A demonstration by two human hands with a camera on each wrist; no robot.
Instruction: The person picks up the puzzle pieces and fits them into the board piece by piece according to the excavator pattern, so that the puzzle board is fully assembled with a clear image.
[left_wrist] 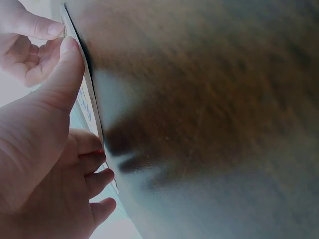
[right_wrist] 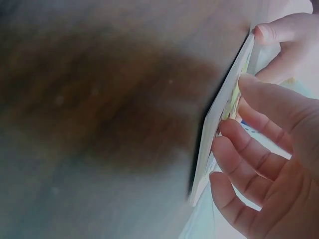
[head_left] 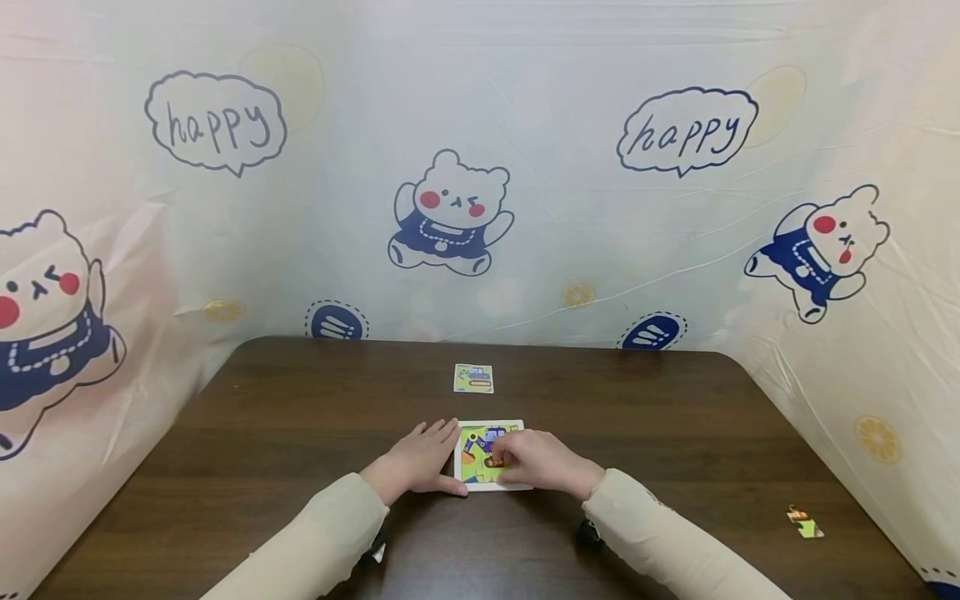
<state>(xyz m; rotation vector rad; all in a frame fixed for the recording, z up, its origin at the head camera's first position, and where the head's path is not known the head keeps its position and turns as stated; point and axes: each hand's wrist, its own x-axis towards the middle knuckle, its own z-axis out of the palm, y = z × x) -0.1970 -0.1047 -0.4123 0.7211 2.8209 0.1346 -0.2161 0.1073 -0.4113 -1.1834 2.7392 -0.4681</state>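
A white-framed jigsaw puzzle point(head_left: 480, 479) with a picture of an excavator on yellow-green lies on the table. My left hand point(head_left: 423, 458) rests against the frame's left side, fingers extended along it and thumb at the near left corner. Over the puzzle's right half is my right hand point(head_left: 546, 462), its loosely bent fingers and thumb touching the picture and hiding part of it. In the right wrist view, the thumb and fingertips point(right_wrist: 227, 149) come down on the puzzle board point(right_wrist: 209, 124) spread apart, with no piece visible between them.
Beyond the puzzle lies a small square picture card point(head_left: 473, 378) with a similar vehicle picture. Loose puzzle pieces point(head_left: 807, 525) lie at the right side of the dark wooden table point(head_left: 637, 400). A printed curtain point(head_left: 555, 125) hangs around the table's back and sides.
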